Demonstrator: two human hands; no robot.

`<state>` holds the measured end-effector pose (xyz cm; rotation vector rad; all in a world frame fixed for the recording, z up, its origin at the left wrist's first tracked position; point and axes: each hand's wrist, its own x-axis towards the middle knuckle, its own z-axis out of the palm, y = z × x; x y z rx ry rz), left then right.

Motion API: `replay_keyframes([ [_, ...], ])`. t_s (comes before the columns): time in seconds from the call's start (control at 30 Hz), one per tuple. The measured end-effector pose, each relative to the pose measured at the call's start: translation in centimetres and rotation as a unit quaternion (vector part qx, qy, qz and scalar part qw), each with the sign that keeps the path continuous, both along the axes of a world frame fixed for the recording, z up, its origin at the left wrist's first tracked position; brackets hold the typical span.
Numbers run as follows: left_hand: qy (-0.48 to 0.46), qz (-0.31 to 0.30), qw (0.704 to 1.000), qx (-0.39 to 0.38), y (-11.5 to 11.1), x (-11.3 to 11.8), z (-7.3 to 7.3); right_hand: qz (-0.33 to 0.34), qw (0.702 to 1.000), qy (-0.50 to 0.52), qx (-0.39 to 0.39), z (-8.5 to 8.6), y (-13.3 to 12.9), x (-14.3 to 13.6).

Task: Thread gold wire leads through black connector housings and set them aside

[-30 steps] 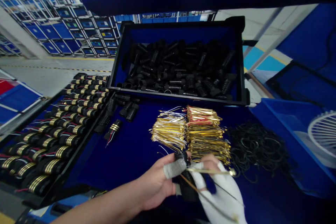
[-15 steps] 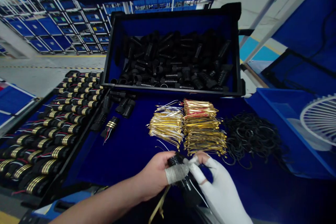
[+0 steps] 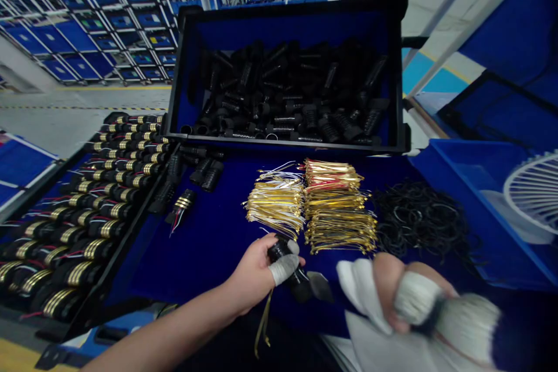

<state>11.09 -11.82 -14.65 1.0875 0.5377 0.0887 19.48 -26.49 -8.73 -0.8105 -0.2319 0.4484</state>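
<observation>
Head view | left hand (image 3: 257, 270) clamps black cylinder (image 3: 290, 267) | right hand (image 3: 392, 296) blurred, apart

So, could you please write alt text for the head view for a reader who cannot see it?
The left hand, thumb taped, grips a black ribbed cylinder with gold strips hanging below, over blue felt; the white-gloved right hand is blurred beside it. Beyond lie bundled gold strips, black rubber rings and a black bin of cylinders.

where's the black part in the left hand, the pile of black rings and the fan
black part (image 3: 291, 267), head view, on its ridged body
black rings (image 3: 418, 218), head view, middle of the pile
fan (image 3: 534, 195), head view, on its white grille
</observation>
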Motion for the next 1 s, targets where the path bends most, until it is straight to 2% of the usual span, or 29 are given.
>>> replay_keyframes([
  [0.1,0.012,-0.01,0.999,0.052,0.1,0.2,-0.3,0.018,0.999,0.006,0.033,-1.1,1.7,-0.4],
  [0.23,0.025,-0.03,0.994,0.106,0.7,0.4,-0.5,0.041,0.998,-0.051,0.024,-3.2,3.3,-0.4],
  [0.37,0.024,-0.026,0.992,0.123,0.9,0.7,-0.5,0.068,0.993,-0.097,0.021,-2.9,4.1,-0.1],
  [0.43,0.023,-0.027,0.992,0.117,0.8,0.7,-0.6,0.082,0.992,-0.089,-0.035,-2.3,4.2,0.4],
  [0.47,0.021,-0.028,0.995,0.097,0.7,0.7,-0.5,0.095,0.983,-0.117,-0.104,-2.0,4.1,0.9],
  [0.5,0.017,-0.028,0.998,0.059,0.6,0.7,-0.4,0.108,0.959,-0.177,-0.191,-1.8,4.0,1.7],
  [0.53,0.011,-0.026,1.0,0.008,0.6,0.7,-0.3,0.115,0.915,-0.263,-0.285,-1.6,4.0,2.7],
  [0.6,-0.009,-0.023,0.994,-0.11,0.9,0.5,0.2,0.102,0.775,-0.447,-0.435,-1.6,4.1,5.5],
  [0.63,-0.02,-0.024,0.988,-0.154,1.2,0.4,0.6,0.083,0.706,-0.516,-0.477,-1.7,4.3,7.3],
  [0.7,-0.025,-0.033,0.982,-0.185,1.9,0.2,1.2,0.028,0.609,-0.576,-0.544,-2.2,5.1,11.3],
  [0.77,-0.01,-0.045,0.981,-0.19,2.6,0.0,1.5,-0.003,0.585,-0.573,-0.574,-2.8,6.2,15.1],
  [0.83,0.009,-0.041,0.981,-0.191,3.1,-0.2,1.5,-0.001,0.57,-0.569,-0.593,-3.3,7.5,17.9],
  [0.9,0.015,-0.026,0.979,-0.203,3.5,-0.2,1.2,0.016,0.56,-0.569,-0.603,-3.8,8.9,19.4],
  [1.0,0.004,-0.02,0.975,-0.22,4.0,-0.3,0.8,0.037,0.563,-0.561,-0.606,-4.4,10.7,19.8],
])
